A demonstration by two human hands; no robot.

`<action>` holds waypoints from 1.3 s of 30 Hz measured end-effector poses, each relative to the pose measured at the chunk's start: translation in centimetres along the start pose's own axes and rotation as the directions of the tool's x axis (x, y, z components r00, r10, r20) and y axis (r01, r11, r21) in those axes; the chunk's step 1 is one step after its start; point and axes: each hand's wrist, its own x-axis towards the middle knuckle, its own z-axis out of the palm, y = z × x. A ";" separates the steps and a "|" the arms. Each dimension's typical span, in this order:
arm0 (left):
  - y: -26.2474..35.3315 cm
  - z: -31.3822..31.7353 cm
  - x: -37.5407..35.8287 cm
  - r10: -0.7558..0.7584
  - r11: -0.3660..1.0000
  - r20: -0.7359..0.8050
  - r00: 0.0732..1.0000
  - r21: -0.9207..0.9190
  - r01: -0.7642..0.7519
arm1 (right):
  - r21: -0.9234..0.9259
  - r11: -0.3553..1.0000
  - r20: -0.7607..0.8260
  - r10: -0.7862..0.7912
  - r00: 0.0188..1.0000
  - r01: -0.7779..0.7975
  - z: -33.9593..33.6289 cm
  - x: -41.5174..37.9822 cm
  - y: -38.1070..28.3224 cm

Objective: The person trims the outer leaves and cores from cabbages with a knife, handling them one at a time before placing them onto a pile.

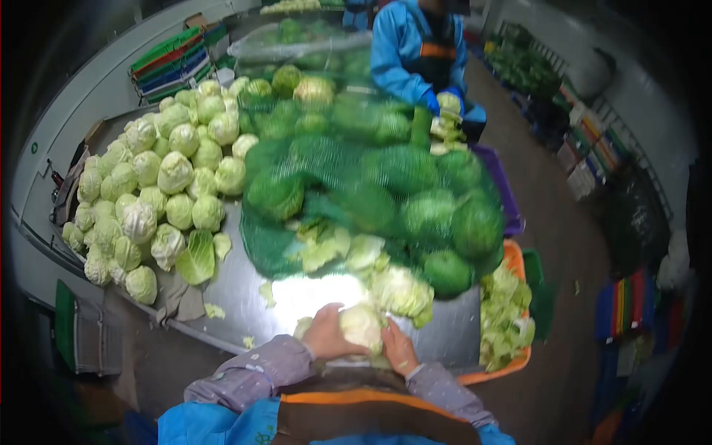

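Observation:
A pale, trimmed cabbage [361,326] is between my two hands over the near edge of the metal table. My left hand [331,337] wraps around its left side, thumb below. Against its right side lies my right hand [400,348], its fingers pointing up. Just beyond, a leafy cabbage head [403,293] rests on the steel with loose leaves [326,248] around it. A pale green piece partly shows behind my left hand; I cannot make out what it is.
Green net sacks of cabbages [371,178] cover the table's middle. Peeled cabbages [174,174] are heaped at left. An orange crate [526,297] of leaves stands at right, a purple crate [500,185] behind it. Across the table, a person [419,52] in blue gloves holds a cabbage.

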 end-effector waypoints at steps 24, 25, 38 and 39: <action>0.1 3.9 -1.2 -0.206 0.969 -0.165 0.965 -0.175 0.177 | -0.246 0.955 0.064 -0.155 0.986 0.166 -3.1 -2.7 -3.8; 0.1 3.8 -1.1 -0.223 0.965 -0.153 0.963 -0.174 0.196 | -0.294 0.937 0.084 -0.174 0.981 0.191 -3.2 -2.8 -3.6; -0.4 4.1 -1.4 -0.162 0.974 -0.155 0.975 -0.184 0.133 | -0.142 0.990 0.107 -0.008 0.994 0.023 -3.0 -1.5 -4.8; -0.2 4.1 -1.3 -0.190 0.968 -0.154 0.970 -0.197 0.159 | -0.284 0.958 0.160 0.005 0.987 0.041 -3.4 -1.8 -5.7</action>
